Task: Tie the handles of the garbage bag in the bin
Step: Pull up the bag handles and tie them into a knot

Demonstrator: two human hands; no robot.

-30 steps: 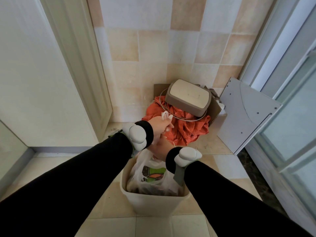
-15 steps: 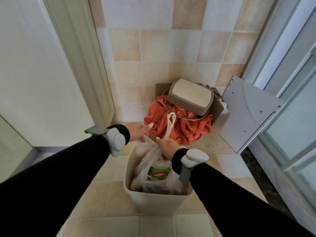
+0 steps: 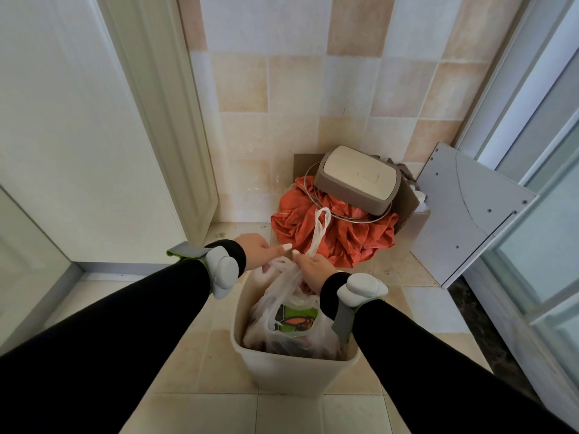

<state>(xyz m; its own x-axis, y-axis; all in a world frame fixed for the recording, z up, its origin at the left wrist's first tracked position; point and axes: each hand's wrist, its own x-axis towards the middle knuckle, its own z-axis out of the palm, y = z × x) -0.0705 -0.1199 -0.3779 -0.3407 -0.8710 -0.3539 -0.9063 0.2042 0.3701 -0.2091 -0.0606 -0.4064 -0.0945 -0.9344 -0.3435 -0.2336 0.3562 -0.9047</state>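
Note:
A cream plastic bin [image 3: 282, 368] stands on the tiled floor with a translucent white garbage bag [image 3: 282, 305] full of rubbish inside it. One white bag handle [image 3: 319, 227] loops straight up above the bin. My right hand [image 3: 313, 266] pinches that handle at its base, over the bin's far rim. My left hand [image 3: 258, 250] is just left of it, fingers around the other bunched handle [image 3: 279, 264] at the bag's neck. Both wrists carry grey-white trackers over black sleeves.
Behind the bin lies a heap of orange cloth [image 3: 338, 233] with a wire ring and a brown-and-cream bin lid [image 3: 357, 180] on top. A grey panel [image 3: 470, 208] leans at the right by a glass sliding door. A white door frame [image 3: 163, 120] stands at the left.
My hands were crossed close together over the bag a second ago; they have parted, the left swinging out left then back in. The right-hand handle now stands pulled upright.

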